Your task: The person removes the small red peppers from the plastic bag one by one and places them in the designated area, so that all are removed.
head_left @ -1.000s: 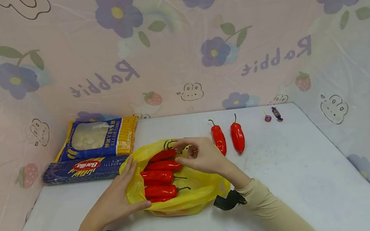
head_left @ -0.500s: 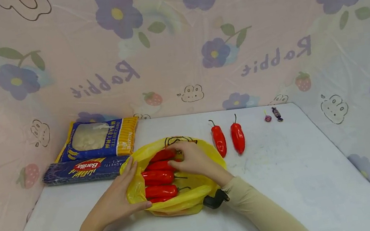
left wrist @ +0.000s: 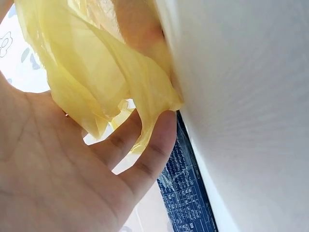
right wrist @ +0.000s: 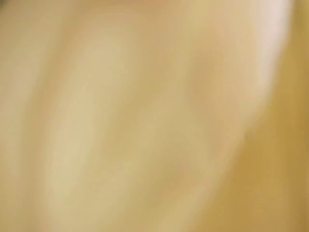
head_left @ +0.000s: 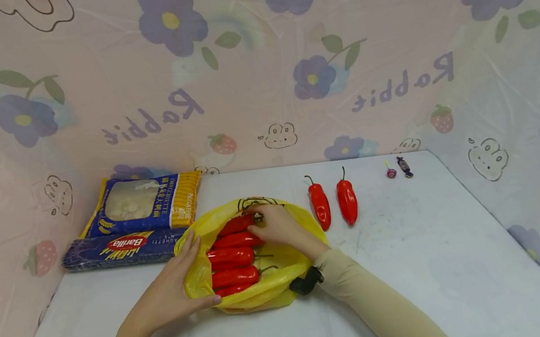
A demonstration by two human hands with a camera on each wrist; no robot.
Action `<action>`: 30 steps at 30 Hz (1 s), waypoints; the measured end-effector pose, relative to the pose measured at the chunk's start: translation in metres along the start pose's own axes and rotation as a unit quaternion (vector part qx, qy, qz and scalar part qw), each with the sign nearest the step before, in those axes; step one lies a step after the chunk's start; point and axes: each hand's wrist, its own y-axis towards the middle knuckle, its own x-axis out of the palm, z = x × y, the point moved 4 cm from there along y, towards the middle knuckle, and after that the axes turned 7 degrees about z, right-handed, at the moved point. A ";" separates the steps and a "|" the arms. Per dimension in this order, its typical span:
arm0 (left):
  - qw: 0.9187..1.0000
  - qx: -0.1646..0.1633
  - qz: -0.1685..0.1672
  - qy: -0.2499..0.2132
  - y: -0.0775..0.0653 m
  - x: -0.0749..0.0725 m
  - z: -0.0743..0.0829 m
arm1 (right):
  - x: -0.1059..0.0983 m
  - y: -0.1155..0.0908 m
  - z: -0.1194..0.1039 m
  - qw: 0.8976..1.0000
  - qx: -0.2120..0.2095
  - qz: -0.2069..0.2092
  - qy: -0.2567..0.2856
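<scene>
A yellow plastic bag [head_left: 268, 292] lies on its side on the white table, its mouth wide apart. Several red chili peppers [head_left: 233, 258] lie stacked inside, stems toward the right. My left hand [head_left: 175, 289] spreads at the bag's left rim, thumb along the near edge. In the left wrist view, two fingers [left wrist: 157, 152] of that hand touch the thin yellow film. My right hand [head_left: 282, 228] reaches into the bag, its thumb and fingers bent about the stem end of the topmost chili pepper [head_left: 236, 224]. Its fingertips are partly hidden, and the right wrist view is too blurred for detail.
A blue spaghetti pack [head_left: 118, 249] touches the bag's left side, with a blue and yellow orecchiette pack [head_left: 140, 204] behind it. Two more chili peppers [head_left: 320, 207] lie right of the bag. A lollipop [head_left: 391, 173] and a wrapped candy [head_left: 404, 166] lie far right.
My right hand has moved left and deeper into the bag, to the upper peppers' stem ends. The upper peppers have shifted slightly. The left hand stays where it was.
</scene>
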 end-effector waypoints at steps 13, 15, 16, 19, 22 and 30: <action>1.000 -0.004 -0.004 0.001 -0.001 0.000 -0.001 | 0.005 0.013 0.015 0.998 0.057 -0.021 0.007; 1.000 -0.002 -0.004 0.001 -0.001 0.000 -0.001 | 0.006 0.014 0.017 0.998 0.059 -0.022 0.007; 1.000 0.000 -0.003 0.001 0.000 0.000 0.000 | 0.006 0.015 0.018 0.998 0.060 -0.022 0.009; 1.000 0.004 0.000 0.004 0.000 0.000 0.000 | 0.006 0.016 0.018 0.998 0.058 -0.023 0.014; 1.000 0.005 0.001 0.007 0.000 0.000 0.000 | 0.006 0.017 0.017 0.998 0.054 -0.022 0.019; 1.000 -0.006 -0.002 0.004 0.000 0.000 0.000 | 0.002 0.012 0.011 1.000 0.026 -0.005 0.016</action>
